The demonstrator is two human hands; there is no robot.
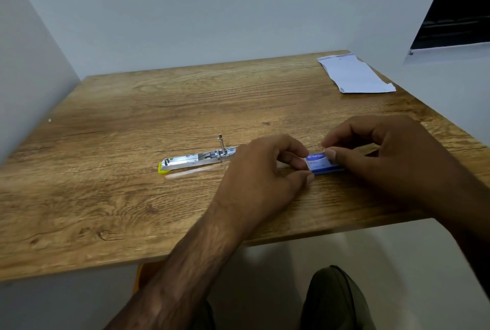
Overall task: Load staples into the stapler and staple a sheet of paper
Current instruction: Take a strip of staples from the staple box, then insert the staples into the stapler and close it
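Wooden table (132,107), blue-and-white staple box (322,165) lying on its right half, left hand (265,168) pinching the box's left end, right hand (384,152) pinching its top with thumb and forefinger, opened stapler (193,161) flat just left of the hands, folded paper (355,75) at the far right corner

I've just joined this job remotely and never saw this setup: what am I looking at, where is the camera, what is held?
No machine here: a person works with two bare hands. The one picture comes from a camera worn on the head, looking forward and down. On the wooden table lie an opened stapler, its metal channel exposed, and a white paper at the far right corner. Both hands hold a small blue staple box: the left hand pinches its left end, the right hand pinches its top.
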